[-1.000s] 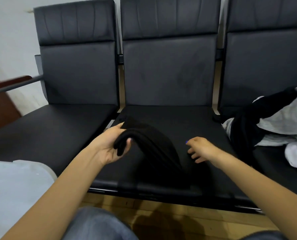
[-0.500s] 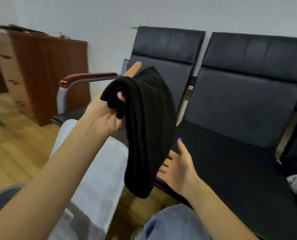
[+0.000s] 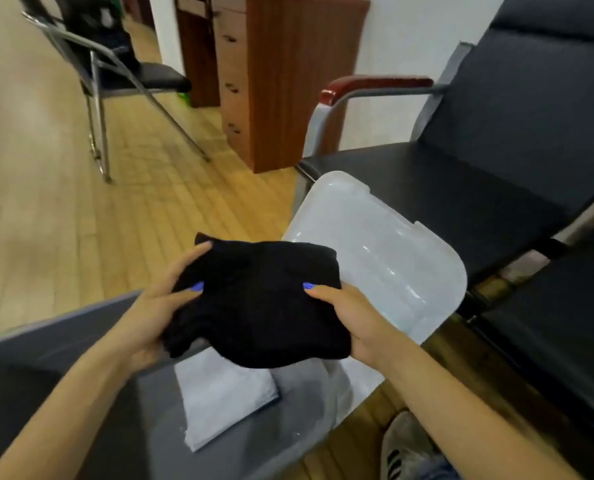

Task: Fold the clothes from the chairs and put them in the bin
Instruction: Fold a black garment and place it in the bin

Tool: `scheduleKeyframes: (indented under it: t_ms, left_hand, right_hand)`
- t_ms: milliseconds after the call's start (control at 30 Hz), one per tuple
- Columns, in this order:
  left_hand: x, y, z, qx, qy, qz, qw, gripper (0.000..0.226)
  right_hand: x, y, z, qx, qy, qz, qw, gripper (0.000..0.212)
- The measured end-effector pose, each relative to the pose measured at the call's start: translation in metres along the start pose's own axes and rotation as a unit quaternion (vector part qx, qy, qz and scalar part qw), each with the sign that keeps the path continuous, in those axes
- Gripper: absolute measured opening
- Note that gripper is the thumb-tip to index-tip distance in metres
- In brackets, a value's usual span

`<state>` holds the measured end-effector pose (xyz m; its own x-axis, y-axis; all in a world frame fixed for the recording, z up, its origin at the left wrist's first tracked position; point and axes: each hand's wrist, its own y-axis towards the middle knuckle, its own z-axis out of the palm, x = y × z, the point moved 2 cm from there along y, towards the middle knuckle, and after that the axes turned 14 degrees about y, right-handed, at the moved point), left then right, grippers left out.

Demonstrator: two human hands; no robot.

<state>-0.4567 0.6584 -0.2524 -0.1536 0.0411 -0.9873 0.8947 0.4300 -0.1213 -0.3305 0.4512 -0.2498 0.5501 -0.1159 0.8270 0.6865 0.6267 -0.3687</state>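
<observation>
Folded black garment (image 3: 259, 303), gripped at both ends by left hand (image 3: 150, 310) and right hand (image 3: 352, 317), directly above bin (image 3: 281, 441), long axis hand-to-hand.

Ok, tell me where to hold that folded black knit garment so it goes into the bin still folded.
Hold the folded black knit garment by its two short side edges, one hand from each side, thumbs on top and fingers beneath, as the left hand and right hand do. It is soft and sags at the front, so support from under both ends probably keeps the fold flat.
</observation>
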Motion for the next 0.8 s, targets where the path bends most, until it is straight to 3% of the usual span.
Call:
scheduleKeyframes:
  t_ms: [133,267,400,533,633,800]
  left_hand:
    - [0.096,-0.031,-0.035,0.028,0.120,-0.115,0.986,0.055]
    - [0.169,-0.041,-0.033,0.010,0.133,-0.184,0.974,0.066]
    - [0.213,-0.043,-0.023,-0.005,0.179,-0.174,0.968,0.064]
    - [0.237,-0.033,-0.024,-0.080,0.187,-0.174,0.963,0.069]
    - [0.255,-0.019,-0.028,-0.073,0.206,-0.182,0.959,0.075]
    - [0.298,0.023,-0.013,-0.032,0.284,-0.217,0.934,0.082]
  right_hand:
    - [-0.054,0.026,0.020,0.043,-0.096,0.073,0.992,0.028]
    - [-0.117,0.053,0.021,0.059,-0.215,0.126,0.967,0.044]
    - [-0.168,0.064,0.021,0.052,-0.248,0.152,0.955,0.045]
    - [-0.178,0.095,0.023,0.050,-0.256,0.129,0.957,0.045]
    - [-0.180,0.122,0.018,0.039,-0.268,0.114,0.956,0.047]
    - [-0.200,0.135,-0.018,0.017,-0.401,0.166,0.901,0.069]
